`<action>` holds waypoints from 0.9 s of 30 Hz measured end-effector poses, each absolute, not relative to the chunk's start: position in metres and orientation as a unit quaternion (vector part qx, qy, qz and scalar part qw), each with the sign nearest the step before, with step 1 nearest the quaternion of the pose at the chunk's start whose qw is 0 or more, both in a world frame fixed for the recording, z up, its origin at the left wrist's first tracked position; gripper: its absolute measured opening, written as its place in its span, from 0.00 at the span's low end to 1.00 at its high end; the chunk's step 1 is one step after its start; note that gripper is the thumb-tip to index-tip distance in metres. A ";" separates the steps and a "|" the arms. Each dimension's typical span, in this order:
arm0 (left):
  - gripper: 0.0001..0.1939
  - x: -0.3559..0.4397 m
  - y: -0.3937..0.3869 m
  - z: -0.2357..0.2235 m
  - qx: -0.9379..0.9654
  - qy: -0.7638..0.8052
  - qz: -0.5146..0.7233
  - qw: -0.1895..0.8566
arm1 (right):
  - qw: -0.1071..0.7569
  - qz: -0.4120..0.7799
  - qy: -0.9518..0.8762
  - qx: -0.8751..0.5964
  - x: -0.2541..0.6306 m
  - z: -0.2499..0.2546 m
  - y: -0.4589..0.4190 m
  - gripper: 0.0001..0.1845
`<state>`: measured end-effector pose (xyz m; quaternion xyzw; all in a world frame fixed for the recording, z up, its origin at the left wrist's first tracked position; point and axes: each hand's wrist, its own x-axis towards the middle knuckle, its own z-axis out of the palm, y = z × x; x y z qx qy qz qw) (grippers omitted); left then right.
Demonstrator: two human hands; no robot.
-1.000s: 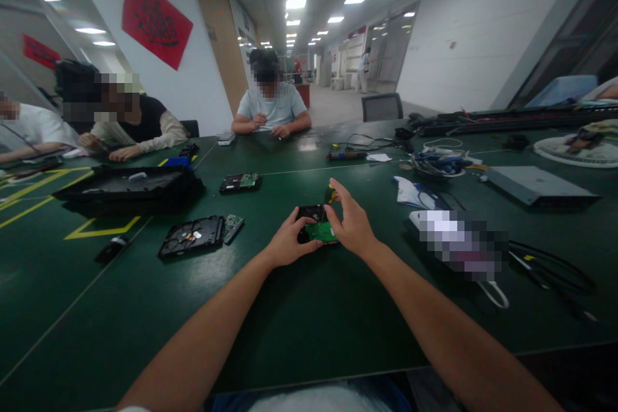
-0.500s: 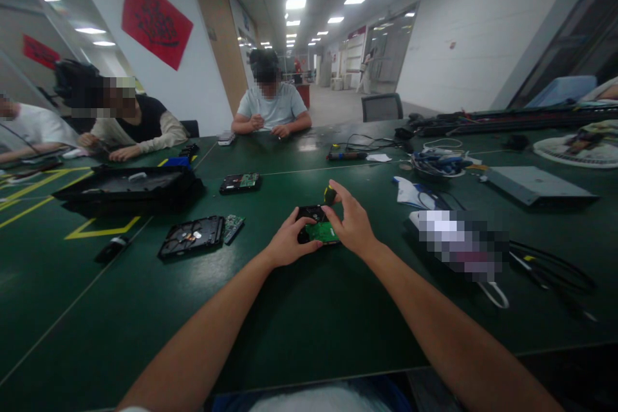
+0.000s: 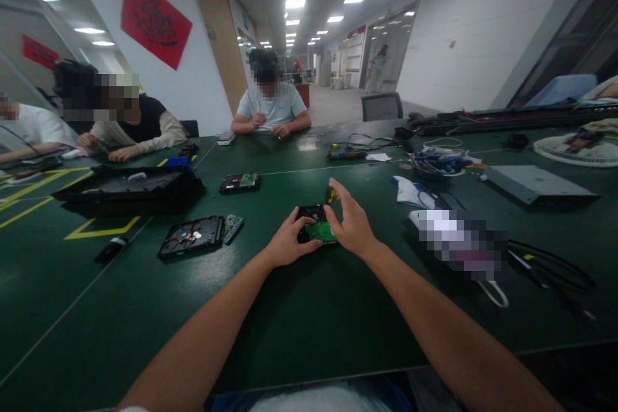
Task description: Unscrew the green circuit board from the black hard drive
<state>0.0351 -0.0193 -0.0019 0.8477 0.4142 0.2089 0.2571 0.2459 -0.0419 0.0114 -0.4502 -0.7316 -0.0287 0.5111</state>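
A hard drive lies on the green table in front of me, its black casing and green circuit board facing up. My left hand grips it from the left, thumb at the near edge and fingers over the far side. My right hand is over its right side, with a small black-and-yellow screwdriver held upright between the fingers. The screwdriver's shaft and tip are hidden behind my hand, so contact with the drive cannot be made out.
To the left lie an opened drive casing, a loose circuit board and a black tray. Another hard drive sits farther back. At right are a grey metal box, bundled cables and a white-ended, blurred-out object. Co-workers sit opposite and left.
The screwdriver handle turns slightly in my right hand's fingers, showing its yellow part differently. My left hand and the hard drive stay in place. A distant person has moved right.
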 end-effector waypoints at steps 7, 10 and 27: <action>0.32 0.034 -0.018 -0.004 0.855 0.403 0.212 0.250 | 0.522 -0.019 -0.722 -0.453 0.248 0.009 -0.040 0.33; 0.31 0.034 -0.018 -0.003 0.854 0.407 0.208 0.248 | 0.512 -0.021 -0.729 -0.454 0.247 0.011 -0.041 0.32; 0.32 0.034 -0.018 -0.003 0.852 0.409 0.207 0.253 | 0.515 -0.016 -0.730 -0.449 0.248 0.012 -0.042 0.32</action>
